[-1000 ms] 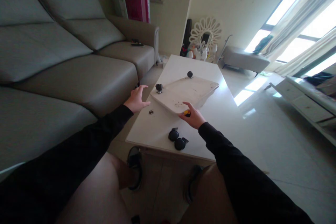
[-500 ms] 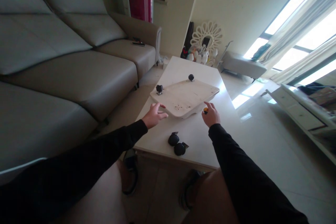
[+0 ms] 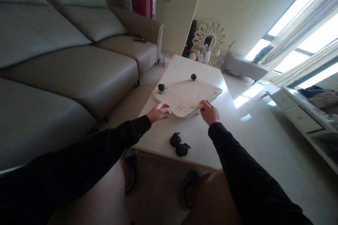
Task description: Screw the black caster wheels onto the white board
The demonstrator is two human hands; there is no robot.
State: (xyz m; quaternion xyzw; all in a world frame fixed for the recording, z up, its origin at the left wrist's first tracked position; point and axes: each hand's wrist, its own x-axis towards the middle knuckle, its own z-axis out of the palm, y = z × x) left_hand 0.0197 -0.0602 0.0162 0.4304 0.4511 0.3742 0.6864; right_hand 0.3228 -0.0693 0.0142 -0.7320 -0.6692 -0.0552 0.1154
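Observation:
A pale board with rounded corners [image 3: 185,95] lies on the white table, small dark holes and marks near its front corner. One black caster wheel [image 3: 161,88] stands on its left corner and another caster [image 3: 193,77] on its far corner. My left hand [image 3: 160,112] is open beside the board's near left edge, fingers apart; I cannot tell if they touch it. At the near right edge, my right hand [image 3: 210,112] is closed around a small yellow-and-black object [image 3: 202,107], mostly hidden by the fingers. Two loose casters [image 3: 178,144] lie together in front.
The white table [image 3: 158,137] stands before my knees. A grey sofa [image 3: 105,74] runs along the left, with dark items on its far seat. Beyond the table are a flower-shaped mirror [image 3: 210,37] and a grey bench [image 3: 241,66]. A white drawer cabinet [image 3: 298,110] is at right.
My right hand has moved slightly left to the board's edge with the yellow-and-black object. My left hand has shifted a little right, its fingers closer together. The board and casters stay put.

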